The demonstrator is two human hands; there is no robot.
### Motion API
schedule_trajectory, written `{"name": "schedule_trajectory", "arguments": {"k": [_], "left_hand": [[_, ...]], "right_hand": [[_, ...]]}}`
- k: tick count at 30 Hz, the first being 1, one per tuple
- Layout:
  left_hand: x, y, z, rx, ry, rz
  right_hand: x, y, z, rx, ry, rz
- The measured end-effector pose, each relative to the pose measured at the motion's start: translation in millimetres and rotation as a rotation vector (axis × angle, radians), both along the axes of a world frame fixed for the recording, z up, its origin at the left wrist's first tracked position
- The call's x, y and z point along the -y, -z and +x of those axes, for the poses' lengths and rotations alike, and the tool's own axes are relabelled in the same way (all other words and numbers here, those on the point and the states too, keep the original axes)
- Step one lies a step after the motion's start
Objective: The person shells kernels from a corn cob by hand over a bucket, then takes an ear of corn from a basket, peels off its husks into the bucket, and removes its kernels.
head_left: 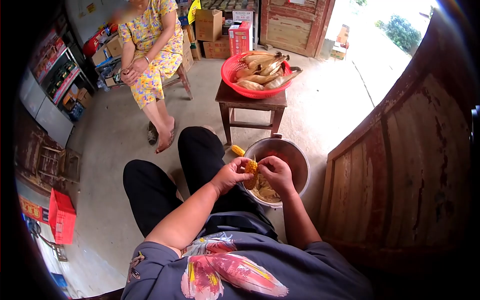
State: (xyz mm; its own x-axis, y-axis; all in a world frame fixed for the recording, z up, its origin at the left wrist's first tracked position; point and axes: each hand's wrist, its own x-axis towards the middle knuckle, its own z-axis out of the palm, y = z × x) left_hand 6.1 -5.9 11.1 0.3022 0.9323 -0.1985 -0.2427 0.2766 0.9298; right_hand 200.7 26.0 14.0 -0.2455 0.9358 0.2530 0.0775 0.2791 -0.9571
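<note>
Stage, judged from layout: L. hand (232, 175) has its grip closed round a corn ear (252, 170) at the near-left side of the metal basin (298, 162), yellow kernels showing; R. hand (277, 175) has a narrow grip, fingertips at the ear's side, though whether anything is pinched can't be told; done, apparently: husks off this ear & off a second ear (238, 150) on the floor beside the basin; what look like pale husks (267, 192) lie inside; remaining: several ears in dry husks (265, 77), in the red plastic basket (229, 70) atop the wooden stool (250, 101); i.e., prob. early.
</note>
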Motion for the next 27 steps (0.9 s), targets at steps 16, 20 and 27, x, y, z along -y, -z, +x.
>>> {"name": "schedule_trajectory", "arguments": {"k": [16, 20, 27], "left_hand": [[2.4, 7.3, 5.5, -0.258, 0.029, 0.101], [0.0, 7.1, 0.4, -0.193, 0.041, 0.054], [-1.3, 10.2, 0.6, -0.075, 0.046, 0.013]], "right_hand": [[0.4, -10.0, 14.7, 0.402, -0.048, 0.127], [3.0, 2.7, 15.1, 0.328, -0.046, -0.046], [4.4, 15.2, 30.9, 0.504, -0.119, -0.219]]}}
